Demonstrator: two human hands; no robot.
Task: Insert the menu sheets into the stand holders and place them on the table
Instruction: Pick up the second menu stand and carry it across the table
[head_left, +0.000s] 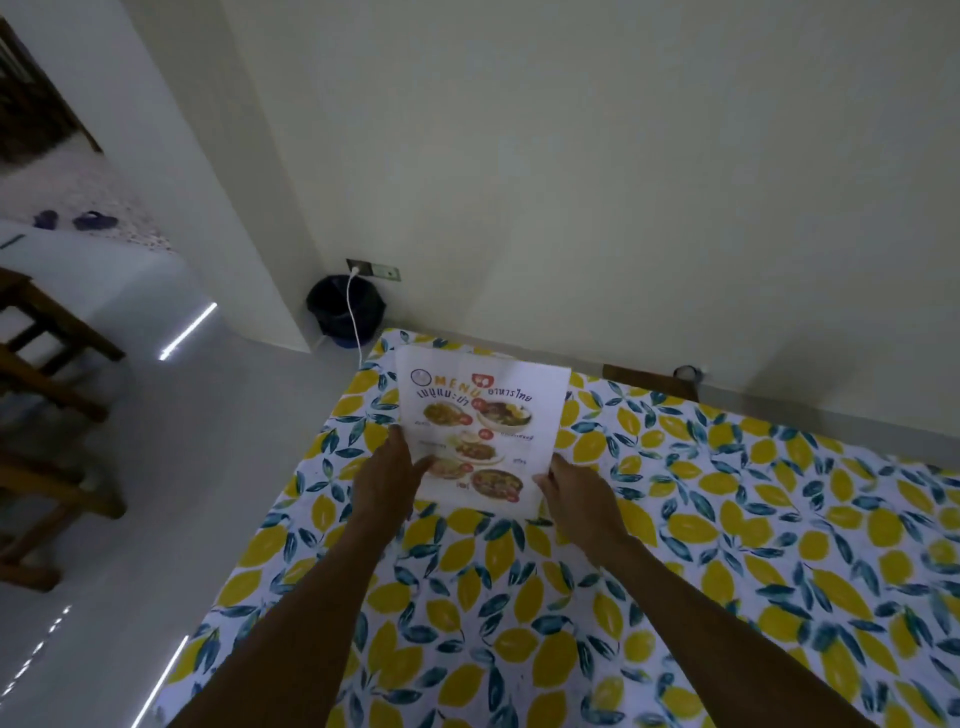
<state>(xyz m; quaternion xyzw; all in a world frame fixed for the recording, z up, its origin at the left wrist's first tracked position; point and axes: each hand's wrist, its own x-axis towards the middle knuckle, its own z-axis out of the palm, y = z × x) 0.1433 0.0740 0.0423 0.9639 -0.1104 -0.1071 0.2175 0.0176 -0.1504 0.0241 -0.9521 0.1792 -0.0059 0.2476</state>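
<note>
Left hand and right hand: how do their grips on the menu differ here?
The left hand grips the menu along its left edge, partway up; the right hand pinches its lower right corner. The left hand sits slightly farther from the camera than the right. Both hold the same sheet above the lemon-print tablecloth.

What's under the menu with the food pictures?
Under the menu is the lemon-print tablecloth; both hands, left hand and right hand, grip its lower edges. The cloth directly behind the sheet is covered, and no stand holder can be made out.
</note>
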